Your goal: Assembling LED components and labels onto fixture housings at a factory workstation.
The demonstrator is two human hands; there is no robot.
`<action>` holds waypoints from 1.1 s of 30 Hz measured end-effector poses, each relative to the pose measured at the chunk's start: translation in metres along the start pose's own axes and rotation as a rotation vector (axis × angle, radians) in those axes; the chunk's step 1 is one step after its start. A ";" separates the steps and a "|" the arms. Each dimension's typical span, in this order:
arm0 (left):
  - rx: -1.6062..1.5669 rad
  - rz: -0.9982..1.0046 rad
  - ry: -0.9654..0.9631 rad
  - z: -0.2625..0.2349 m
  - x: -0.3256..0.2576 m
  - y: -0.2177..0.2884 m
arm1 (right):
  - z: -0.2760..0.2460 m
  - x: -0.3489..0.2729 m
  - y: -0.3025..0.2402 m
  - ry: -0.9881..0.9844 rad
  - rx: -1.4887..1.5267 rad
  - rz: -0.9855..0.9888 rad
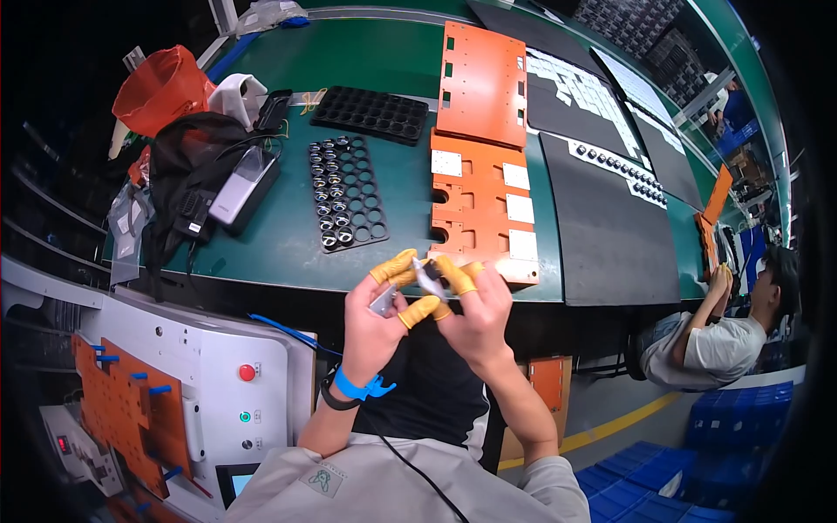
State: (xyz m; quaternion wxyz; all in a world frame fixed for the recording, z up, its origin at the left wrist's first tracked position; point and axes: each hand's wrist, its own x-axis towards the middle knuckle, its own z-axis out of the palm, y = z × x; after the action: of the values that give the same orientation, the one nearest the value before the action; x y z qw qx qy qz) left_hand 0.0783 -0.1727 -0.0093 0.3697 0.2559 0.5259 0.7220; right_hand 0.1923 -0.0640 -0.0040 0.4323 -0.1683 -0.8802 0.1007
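Head view | hands (427,301) together, rubber-capped fingertips (394,264) pinching small grey metal part (384,301)

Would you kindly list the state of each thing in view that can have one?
left hand: closed on a small grey part, yellow finger cots on.
right hand: pinching a small white piece.
near black tray: partly filled with round parts.
far black tray: looks empty.
orange plate: lying flat, white labels on it.

One head-worn fisheye looks steeply down, close above the workbench (288,235).
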 end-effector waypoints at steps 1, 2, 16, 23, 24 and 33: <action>-0.076 -0.015 0.008 0.008 -0.003 0.007 | -0.002 0.000 0.003 0.041 0.026 0.034; -0.074 -0.014 0.008 0.007 -0.002 0.007 | -0.006 0.000 0.004 0.042 0.125 0.120; 0.498 0.250 0.105 0.026 0.055 0.014 | -0.042 -0.016 0.022 -0.028 0.413 0.372; 0.991 0.185 0.267 0.020 0.115 0.017 | -0.053 -0.029 0.025 -0.016 0.548 0.514; 1.030 0.131 0.248 0.022 0.119 0.015 | -0.053 -0.030 0.024 -0.009 0.556 0.513; 1.127 0.031 0.102 0.036 0.135 0.004 | -0.046 -0.036 0.020 -0.027 0.631 0.521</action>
State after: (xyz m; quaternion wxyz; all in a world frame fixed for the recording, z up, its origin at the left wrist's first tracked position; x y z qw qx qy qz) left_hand 0.0238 -0.0447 0.0033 0.1395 0.3860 0.8435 0.3464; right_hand 0.2539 -0.0575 -0.0085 0.4111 -0.2434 -0.7397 0.4739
